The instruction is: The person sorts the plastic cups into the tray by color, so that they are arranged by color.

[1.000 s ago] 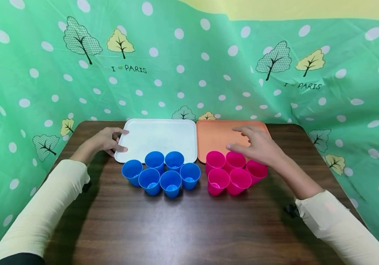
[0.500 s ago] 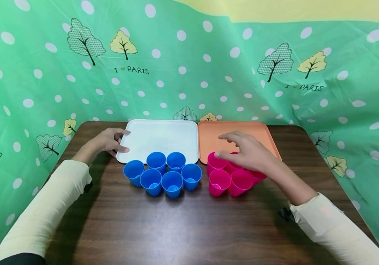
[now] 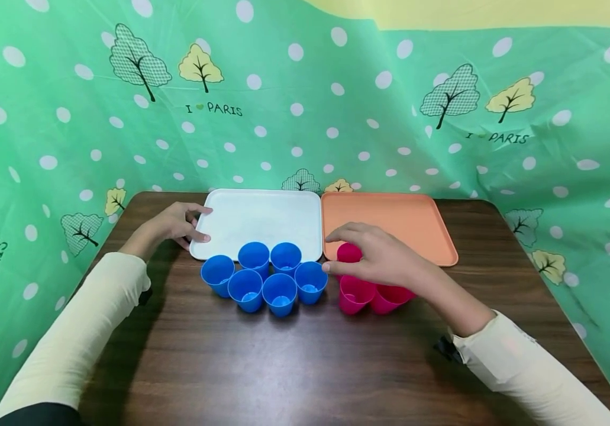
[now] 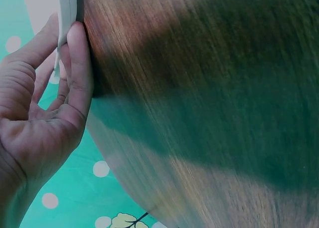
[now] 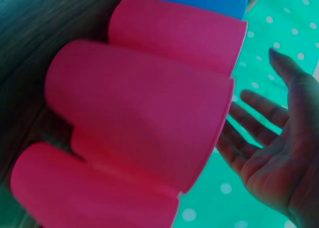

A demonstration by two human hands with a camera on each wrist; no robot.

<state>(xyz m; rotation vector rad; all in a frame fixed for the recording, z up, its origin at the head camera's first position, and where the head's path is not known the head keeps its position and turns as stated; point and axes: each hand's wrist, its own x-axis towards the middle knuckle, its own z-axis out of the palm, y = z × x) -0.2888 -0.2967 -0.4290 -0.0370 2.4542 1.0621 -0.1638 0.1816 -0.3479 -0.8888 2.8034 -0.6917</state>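
Left hand [image 3: 176, 223] pinches white tray [image 3: 264, 218], long axis sideways — right hand [image 3: 378, 253] hangs loose over upright pink cups [image 3: 357, 295].

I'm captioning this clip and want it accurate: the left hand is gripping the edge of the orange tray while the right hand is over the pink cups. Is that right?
Not quite: the left hand grips the edge of the white tray, not the orange tray, as the head view shows. The right hand is indeed over the pink cups.

Free room on near table [image 3: 262, 370], blue cups [image 3: 279, 296] and pink cups [image 3: 355, 297] as barrier.
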